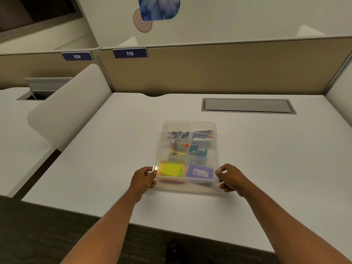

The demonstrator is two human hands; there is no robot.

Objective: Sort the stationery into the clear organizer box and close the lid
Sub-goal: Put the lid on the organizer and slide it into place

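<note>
The clear organizer box (187, 155) stands on the white desk (114, 149), near the front edge and in the middle of it. A clear lid (202, 125) lies over the box. The left hand (143, 178) pinches the near left corner of the lid, thumb on top and fingers curled under the rim. The right hand (229, 178) pinches the near right corner in the same way.

I judge that the sorting is finished and the step in hand is to close the lid. To do it well, both hands should press down evenly on the near corners, then the far corners should be pressed too, because a lid that sits on one side only can spring up. The box should stay flat on the desk, so the small things do not jump between compartments.

The box has six compartments, in two columns of three. One holds black binder clips (178, 133), several, too small to count. One holds a blue stapler (202, 134). One holds coloured items (178, 148) that I cannot name. One holds two teal tape dispensers (198, 151), as it seems. One holds one stack of yellow-green sticky notes (170, 168). One holds one purple packet (200, 172).
</note>
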